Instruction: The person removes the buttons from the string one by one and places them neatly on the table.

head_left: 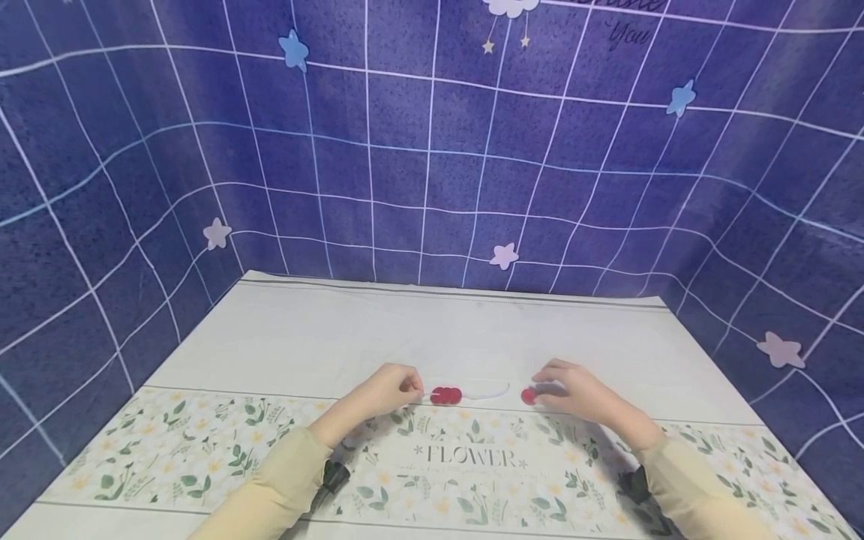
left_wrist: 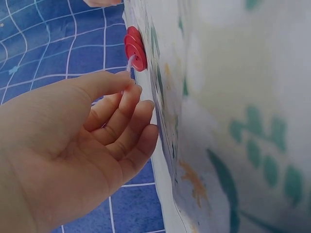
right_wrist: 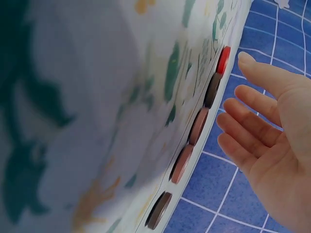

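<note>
Left hand (head_left: 381, 394) pinches a clear string (head_left: 487, 392) – red buttons (head_left: 446, 395) at its 3 o'clock. Right hand (head_left: 579, 395), fingers relaxed, hovers beside one red button (head_left: 528, 397) on the counter (head_left: 378, 337).

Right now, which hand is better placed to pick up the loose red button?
Right. The right hand lies open beside the loose red button, fingertips nearly on it. The left hand pinches the string holding the threaded buttons.

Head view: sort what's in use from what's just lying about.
In use: left hand pinching the clear string; threaded red buttons; right hand by a loose red button.
Lying about: brown buttons; floral tablecloth; star stickers.
</note>
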{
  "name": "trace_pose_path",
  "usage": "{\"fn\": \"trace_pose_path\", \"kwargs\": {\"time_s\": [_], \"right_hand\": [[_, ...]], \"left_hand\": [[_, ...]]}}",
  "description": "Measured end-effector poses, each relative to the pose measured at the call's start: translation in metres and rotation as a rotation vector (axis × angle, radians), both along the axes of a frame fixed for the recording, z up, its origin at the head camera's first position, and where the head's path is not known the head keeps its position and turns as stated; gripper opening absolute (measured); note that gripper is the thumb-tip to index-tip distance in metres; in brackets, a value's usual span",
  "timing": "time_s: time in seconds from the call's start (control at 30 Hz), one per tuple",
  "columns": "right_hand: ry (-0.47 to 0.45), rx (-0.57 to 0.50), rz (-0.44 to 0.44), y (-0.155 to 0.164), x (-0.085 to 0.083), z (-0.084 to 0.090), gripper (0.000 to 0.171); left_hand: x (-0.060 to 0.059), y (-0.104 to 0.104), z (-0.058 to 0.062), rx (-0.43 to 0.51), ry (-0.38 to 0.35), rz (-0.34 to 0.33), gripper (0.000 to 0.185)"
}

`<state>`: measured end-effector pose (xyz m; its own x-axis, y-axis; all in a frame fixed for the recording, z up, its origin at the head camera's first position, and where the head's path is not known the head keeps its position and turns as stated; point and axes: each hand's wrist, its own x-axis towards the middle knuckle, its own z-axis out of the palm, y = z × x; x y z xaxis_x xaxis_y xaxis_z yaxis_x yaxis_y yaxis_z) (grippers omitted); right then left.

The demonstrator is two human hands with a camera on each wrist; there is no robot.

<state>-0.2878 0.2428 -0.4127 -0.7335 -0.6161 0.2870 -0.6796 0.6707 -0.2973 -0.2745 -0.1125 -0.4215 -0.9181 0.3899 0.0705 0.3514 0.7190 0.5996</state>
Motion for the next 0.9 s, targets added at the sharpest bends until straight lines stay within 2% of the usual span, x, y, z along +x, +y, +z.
{"fn": "trace_pose_path", "kwargs": {"time_s": [0.23, 0.9], "right_hand": [[-0.001, -0.004, 0.016, -0.01, -0.002, 0.002, 0.031], [-0.016, 0.017, 0.075, -0.031, -0.004, 0.005, 0.026]], "left_hand": [[0.001, 0.0, 0.001, 0.01, -0.015, -0.006, 0.005], [-0.001, -0.001, -0.002, 0.018, 0.004, -0.02, 0.005]]}}
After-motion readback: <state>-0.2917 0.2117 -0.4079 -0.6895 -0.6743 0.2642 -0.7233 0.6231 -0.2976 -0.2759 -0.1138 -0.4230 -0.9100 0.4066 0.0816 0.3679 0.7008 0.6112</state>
